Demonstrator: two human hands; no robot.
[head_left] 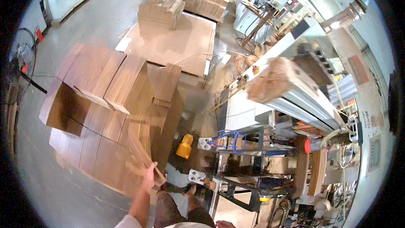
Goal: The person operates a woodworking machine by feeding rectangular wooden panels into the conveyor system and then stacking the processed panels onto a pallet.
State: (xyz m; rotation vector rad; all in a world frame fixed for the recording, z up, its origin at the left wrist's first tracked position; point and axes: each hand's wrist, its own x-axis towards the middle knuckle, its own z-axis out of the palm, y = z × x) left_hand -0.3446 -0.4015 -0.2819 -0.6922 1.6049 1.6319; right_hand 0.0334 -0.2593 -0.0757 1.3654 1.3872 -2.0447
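Observation:
My left hand (149, 176) is closed round the near end of a thin, long wood-grain board (142, 151), which leans over the near right side of a large stack. That stack is made of wood-grain blocks or bundled boards (112, 133); I cannot tell which. On top of it stand several more wood-grain bundles (101, 74), one with a dark, hollow-looking side (67, 109). Low at the picture's bottom edge, my right hand (224, 224) shows only in part, near the machine's frame. Its fingers are mostly cut off.
To the right stands a large machine (249, 109) with a metal beam, black frame and blue hose (236, 141). A yellow foot-pedal-like object (184, 146) lies on the floor between stack and machine. Beyond is a brown sheet-topped pallet (181, 44) with stacked boards (160, 12).

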